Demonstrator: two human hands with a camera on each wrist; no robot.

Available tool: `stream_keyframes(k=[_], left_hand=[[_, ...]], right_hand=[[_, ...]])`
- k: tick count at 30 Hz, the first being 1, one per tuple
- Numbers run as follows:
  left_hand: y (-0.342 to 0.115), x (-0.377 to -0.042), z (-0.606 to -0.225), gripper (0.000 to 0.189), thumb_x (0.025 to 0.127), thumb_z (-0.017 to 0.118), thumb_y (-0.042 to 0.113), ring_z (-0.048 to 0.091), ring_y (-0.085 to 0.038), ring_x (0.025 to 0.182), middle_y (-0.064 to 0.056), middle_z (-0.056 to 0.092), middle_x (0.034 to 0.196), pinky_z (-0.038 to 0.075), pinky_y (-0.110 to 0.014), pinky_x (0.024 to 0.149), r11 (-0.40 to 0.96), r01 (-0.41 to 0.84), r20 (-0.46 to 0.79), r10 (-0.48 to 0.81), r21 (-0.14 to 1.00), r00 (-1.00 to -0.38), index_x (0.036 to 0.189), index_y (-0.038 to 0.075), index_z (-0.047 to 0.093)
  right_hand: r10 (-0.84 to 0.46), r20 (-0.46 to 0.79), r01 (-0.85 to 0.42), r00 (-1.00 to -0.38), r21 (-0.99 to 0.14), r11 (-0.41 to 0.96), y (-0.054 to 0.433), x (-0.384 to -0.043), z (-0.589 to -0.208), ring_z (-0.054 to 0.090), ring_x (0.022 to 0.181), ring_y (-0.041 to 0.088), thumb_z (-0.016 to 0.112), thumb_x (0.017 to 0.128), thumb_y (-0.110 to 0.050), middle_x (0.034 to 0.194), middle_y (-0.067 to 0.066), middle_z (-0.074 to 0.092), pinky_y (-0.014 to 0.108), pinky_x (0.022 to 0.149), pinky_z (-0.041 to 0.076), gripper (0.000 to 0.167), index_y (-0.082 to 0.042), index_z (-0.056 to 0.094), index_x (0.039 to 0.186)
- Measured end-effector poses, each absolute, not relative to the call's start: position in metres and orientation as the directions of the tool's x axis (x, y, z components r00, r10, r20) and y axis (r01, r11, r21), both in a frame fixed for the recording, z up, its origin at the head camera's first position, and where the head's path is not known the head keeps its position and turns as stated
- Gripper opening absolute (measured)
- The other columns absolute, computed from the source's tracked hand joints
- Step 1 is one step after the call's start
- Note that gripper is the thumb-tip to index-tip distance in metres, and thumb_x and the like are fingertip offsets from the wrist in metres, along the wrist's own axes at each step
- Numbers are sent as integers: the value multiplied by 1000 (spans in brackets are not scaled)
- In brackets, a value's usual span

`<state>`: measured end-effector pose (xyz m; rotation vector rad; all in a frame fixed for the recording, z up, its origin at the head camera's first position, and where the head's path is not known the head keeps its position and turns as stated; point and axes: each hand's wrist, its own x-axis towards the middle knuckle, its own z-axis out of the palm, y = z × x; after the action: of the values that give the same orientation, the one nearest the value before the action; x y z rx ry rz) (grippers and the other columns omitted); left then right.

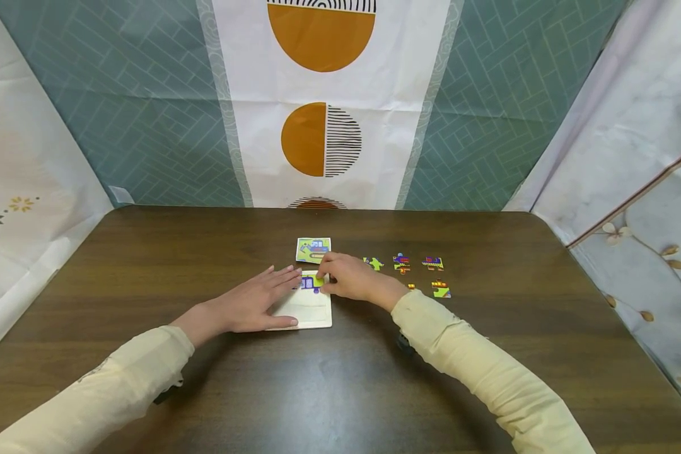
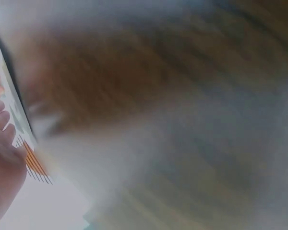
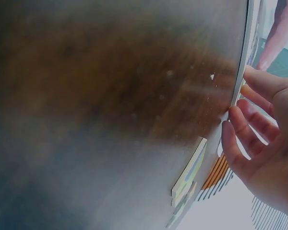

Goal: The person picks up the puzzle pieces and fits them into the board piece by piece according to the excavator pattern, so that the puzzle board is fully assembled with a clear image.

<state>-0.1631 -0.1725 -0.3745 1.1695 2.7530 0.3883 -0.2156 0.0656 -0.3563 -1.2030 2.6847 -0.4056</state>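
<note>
A white puzzle tray lies on the table, with a purple-and-green joined strip of jigsaw along its far edge. My left hand rests across the tray's left side, fingers extended towards that strip and thumb spread near the front edge. With curled fingers, my right hand pinches a yellow-green puzzle piece at the tray's far right corner. The right wrist view shows the thumb and fingers of the right hand at the tray's edge. Only part of the left hand shows in the left wrist view.
Behind the tray lies a picture card with a digger on green. Several loose pieces lie to the right, among them a green one, a purple-and-orange one and an orange-and-green one. A patterned cloth hangs behind the brown table.
</note>
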Motion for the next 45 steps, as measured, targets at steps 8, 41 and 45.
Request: stream_keyframes(k=[8,41,45], left_hand=[[-190,-161,-375,93,85,58,65,21,-31,144,-14,27,156,17,-49,114,730,608,-48,651,312,-757,149,1,35],[-196,-158,-378,99,79,60,72,25,-32,142,-13,25,157,30,-54,108,755,586,-56,626,293,-778,148,4,38],[-196,-157,-377,99,79,61,71,25,-32,142,-13,25,157,29,-54,108,753,581,-56,624,310,-779,148,3,38]], right_hand=[[-737,-61,-688,-673,-313,655,66,-216,-357,56,89,16,72,90,-22,111,4,60,31,81,48,27,-8,69,113],[-697,46,-646,-715,-425,634,99,-232,-353,62,94,21,70,90,-11,105,7,67,32,83,51,28,-2,69,116],[-677,47,-624,-735,-440,646,108,-233,-350,61,94,21,70,90,-11,106,8,67,33,83,51,28,-1,68,116]])
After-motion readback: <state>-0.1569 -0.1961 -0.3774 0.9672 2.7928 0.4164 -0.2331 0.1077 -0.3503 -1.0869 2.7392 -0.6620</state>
